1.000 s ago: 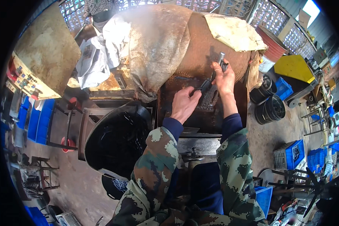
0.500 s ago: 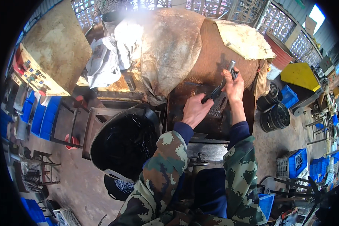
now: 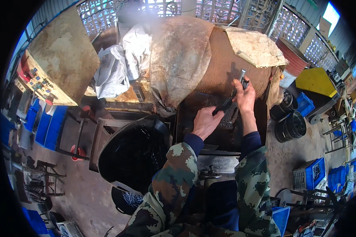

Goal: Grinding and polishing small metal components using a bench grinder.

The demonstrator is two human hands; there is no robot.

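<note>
Both my hands are over a dark metal tray in front of a rusty drum-shaped machine. My right hand is closed around a short silver metal cylinder and some thin dark rods beside it. Lower and to the left, my left hand has its fingers closed on the near end of a dark rod-like piece, which runs up toward the right hand. Fingers cover much of these pieces, so I cannot tell whether they are joined. Dark granular material lies in the tray below.
Left of the tray stands a large black tub with dark pieces inside. A smaller black bucket sits below it. Stained cloth drapes the machine. At left is a control box; black buckets stand at right.
The whole view has shifted slightly, with the surroundings a little lower in the picture. Both hands keep their hold, and their grip looks nearly the same.
</note>
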